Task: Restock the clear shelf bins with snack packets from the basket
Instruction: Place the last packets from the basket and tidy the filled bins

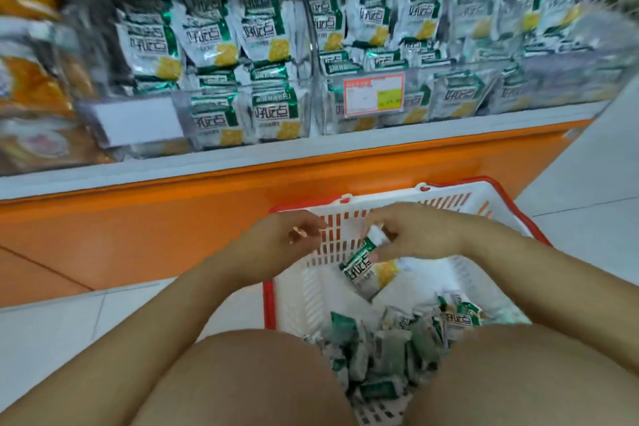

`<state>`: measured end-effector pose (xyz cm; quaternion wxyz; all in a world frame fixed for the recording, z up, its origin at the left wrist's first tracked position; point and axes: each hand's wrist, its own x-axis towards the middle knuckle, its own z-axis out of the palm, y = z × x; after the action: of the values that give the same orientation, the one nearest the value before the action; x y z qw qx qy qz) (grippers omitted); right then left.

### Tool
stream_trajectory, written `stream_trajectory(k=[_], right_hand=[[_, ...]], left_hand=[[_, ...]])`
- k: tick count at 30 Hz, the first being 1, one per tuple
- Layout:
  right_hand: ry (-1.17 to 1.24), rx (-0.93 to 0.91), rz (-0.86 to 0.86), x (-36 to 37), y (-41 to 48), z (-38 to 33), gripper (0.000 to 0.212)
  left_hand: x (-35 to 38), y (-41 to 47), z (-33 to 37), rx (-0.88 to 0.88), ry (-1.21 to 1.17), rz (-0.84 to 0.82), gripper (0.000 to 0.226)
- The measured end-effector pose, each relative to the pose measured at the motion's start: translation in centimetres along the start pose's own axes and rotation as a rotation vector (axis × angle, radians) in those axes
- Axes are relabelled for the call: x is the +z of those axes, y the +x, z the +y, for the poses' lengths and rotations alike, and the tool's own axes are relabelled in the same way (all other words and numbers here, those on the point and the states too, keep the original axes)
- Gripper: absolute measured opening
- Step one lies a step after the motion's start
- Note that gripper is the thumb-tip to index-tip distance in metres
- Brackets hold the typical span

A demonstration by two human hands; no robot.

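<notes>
Over the red-rimmed white plastic basket (449, 199), we are pinching a green-and-white snack packet (368, 270) by its end in our right hand (411, 235), left hand (290, 235) loosely curled and empty, risking a slip.

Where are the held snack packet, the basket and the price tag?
held snack packet (363, 275), head view, on its printed front.
basket (269, 304), head view, on its red left rim.
price tag (374, 94), head view, at its centre.
</notes>
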<state>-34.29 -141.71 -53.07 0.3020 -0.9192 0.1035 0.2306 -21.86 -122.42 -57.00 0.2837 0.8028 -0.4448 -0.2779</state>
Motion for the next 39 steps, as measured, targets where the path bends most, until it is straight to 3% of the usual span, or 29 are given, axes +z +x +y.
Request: stream_trajectory(k=[6,10,13,18,24,29,39], right_hand=[[0.128,-0.149,0.272,-5.4,-2.4,-7.6,0.028],[0.205,-0.264,0.471,-5.9,-2.9,-11.0,0.025],[0.217,-0.314,0.603,-5.8,-3.4,-11.9,0.027],[0.244,-0.311,0.797,-8.1,-3.5,-11.5,0.021],[0.236,-0.195,0.975,-13.9,-1.8,-9.0,0.018],[0.193,-0.065,0.942,-17.2,1.9,-5.6,0.021],[0.124,-0.069,0.762,-19.3,11.3,-5.4,0.020]], left_hand=[[-5.6,-3.5,5.1,0.036,-0.216,0.234,0.026],[-8.0,-5.4,7.3,0.004,-0.252,0.496,0.028],[-8.8,-5.6,8.6,0.016,-0.297,0.593,0.031],[-10.4,-3.2,11.8,0.085,-0.288,0.672,0.041],[-11.3,1.8,12.9,0.053,-0.352,0.780,0.035],[-9.3,5.1,11.1,-0.008,-0.164,0.776,0.039],[-11.1,9.1,10.2,-0.014,-0.158,0.823,0.042]])
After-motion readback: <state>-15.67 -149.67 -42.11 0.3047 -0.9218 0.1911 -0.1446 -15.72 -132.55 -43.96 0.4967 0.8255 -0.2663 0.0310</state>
